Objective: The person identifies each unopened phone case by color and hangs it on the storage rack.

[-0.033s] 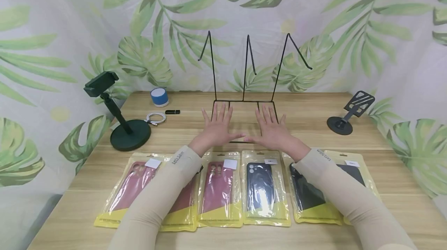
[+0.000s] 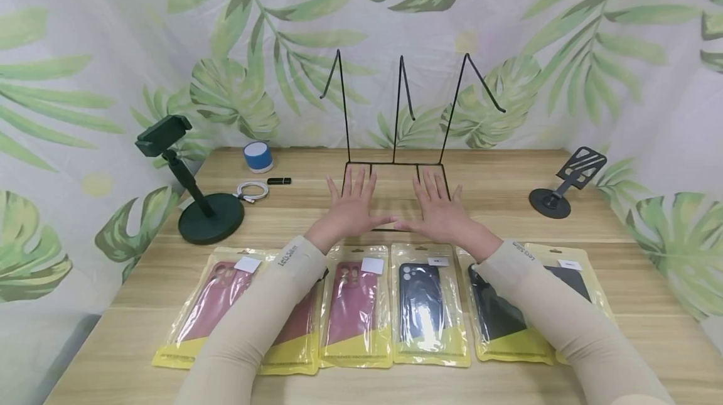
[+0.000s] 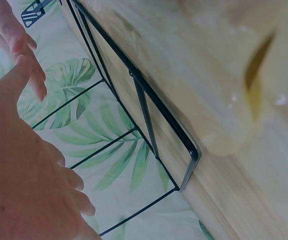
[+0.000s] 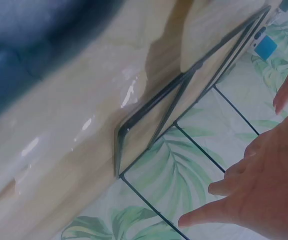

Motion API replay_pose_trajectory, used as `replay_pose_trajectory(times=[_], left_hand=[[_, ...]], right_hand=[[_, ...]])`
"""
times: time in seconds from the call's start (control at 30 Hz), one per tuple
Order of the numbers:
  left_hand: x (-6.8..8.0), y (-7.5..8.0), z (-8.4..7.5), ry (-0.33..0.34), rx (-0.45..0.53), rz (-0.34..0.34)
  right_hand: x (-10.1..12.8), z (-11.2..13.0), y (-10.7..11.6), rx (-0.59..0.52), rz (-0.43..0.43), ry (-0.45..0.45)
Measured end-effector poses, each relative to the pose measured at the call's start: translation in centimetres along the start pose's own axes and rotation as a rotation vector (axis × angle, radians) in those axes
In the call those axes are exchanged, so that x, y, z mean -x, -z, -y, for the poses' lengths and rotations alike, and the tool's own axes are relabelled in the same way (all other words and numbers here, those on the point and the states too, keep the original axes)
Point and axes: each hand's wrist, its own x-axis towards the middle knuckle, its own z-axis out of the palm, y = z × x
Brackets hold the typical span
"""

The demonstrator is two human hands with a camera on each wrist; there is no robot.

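Both hands are spread with straight fingers over the base of a black wire display rack (image 2: 393, 164), and nothing is held. The left hand (image 2: 350, 207) is over the base's left side, the right hand (image 2: 443, 211) over its right side, thumb tips meeting in the head view. Three bent prongs rise from the rack's back. The left wrist view shows the left hand (image 3: 34, 170) raised above the tabletop. Nearest the forearms lies a row of clear-and-yellow pouches with phone cases: pink ones (image 2: 351, 307) left, dark ones (image 2: 420, 304) right. The sleeves partly cover several pouches.
At the left stands a dark phone stand (image 2: 210, 220) with a round base. Beside it are a blue speaker (image 2: 258, 157), a coiled white cable (image 2: 252, 191) and a black USB stick (image 2: 279, 181). A black folding phone stand (image 2: 550, 203) is at the right. Leaf-printed cloth hangs behind.
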Motion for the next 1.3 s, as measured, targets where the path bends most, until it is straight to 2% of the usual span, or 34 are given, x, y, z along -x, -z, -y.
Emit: replay_pose_trajectory(times=[0.23,0.4,0.63,0.8,0.93,1.03,1.2,1.3], left_hand=[[0.1,-0.4,-0.1,-0.015,-0.027,0.014],[0.2,-0.6,0.2,-0.04,-0.029,0.059],[0.8,0.0,2.2,-0.038,0.013,0.154],[1.4,0.1,4.2,-0.002,-0.01,0.245],[1.4,0.3,4.6,0.01,-0.05,0.309],[1.3,0.8,4.7,0.026,-0.09,0.37],[0.8,1.3,4.8,0.047,-0.115,0.422],[0.3,1.5,4.9,0.042,-0.085,0.432]], right_hand=[[-0.1,-0.2,-0.4,0.016,0.009,0.022],[0.4,-0.3,-0.3,0.033,0.049,0.047],[2.9,-2.0,1.9,0.073,0.057,0.057],[5.8,-5.2,3.9,0.05,0.032,0.042],[8.3,-8.6,4.8,0.07,0.002,0.044],[9.9,-11.2,5.3,0.044,0.002,0.046],[11.9,-16.0,5.7,-0.008,0.093,-0.009],[12.9,-18.9,5.5,-0.015,0.171,-0.072]])
